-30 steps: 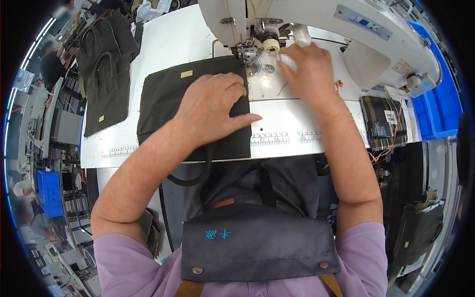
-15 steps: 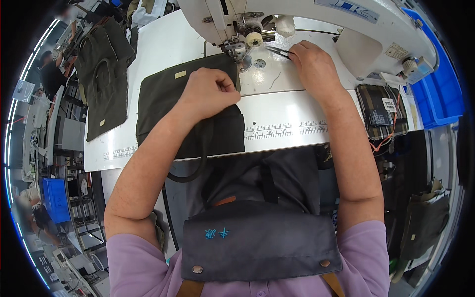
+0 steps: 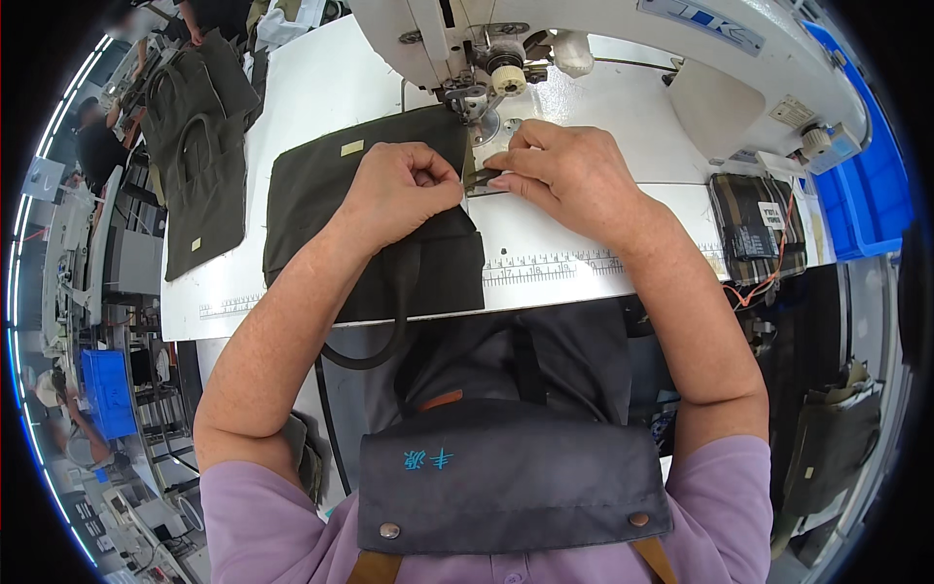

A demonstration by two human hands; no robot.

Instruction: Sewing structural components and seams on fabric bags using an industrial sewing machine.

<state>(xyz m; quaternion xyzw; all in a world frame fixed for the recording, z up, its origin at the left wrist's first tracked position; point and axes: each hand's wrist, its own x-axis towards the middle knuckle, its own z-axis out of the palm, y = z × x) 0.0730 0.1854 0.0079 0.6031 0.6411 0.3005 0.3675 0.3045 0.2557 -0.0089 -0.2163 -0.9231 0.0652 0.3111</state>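
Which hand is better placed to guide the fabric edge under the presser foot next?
Probably the right hand: its fingertips pinch the edge of the dark green bag just below the sewing machine's presser foot. The left hand is fisted on the bag's body, farther left, better suited to steadying.

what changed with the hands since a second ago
The right hand came down from the sewing machine to the bag's edge by the needle. The left hand closed from flat into a pinch at that edge. The dark green bag stayed on the table.
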